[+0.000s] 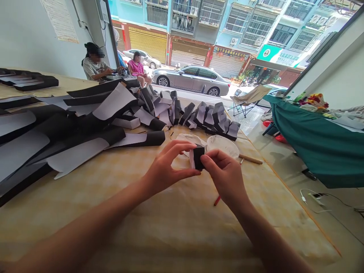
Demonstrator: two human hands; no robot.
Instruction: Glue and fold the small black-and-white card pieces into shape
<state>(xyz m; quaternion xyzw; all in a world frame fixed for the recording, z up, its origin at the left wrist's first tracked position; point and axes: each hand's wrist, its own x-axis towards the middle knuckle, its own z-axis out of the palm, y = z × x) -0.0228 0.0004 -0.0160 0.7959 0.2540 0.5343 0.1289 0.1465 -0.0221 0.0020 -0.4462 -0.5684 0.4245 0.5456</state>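
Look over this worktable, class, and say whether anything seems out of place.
A white cable lies loose on the floor right of the table, trailing untidily. A red pencil lies alone beneath the right hand, away from the black-and-white pieces.

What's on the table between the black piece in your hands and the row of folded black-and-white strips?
In the head view, a crumpled white sheet and a round whitish disc lie between the black piece and the folded strips.

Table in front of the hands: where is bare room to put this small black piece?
The table cover is bare between the forearms, by the red pencil, and outside the left hand and right hand. Behind them, black-and-white strips crowd it.
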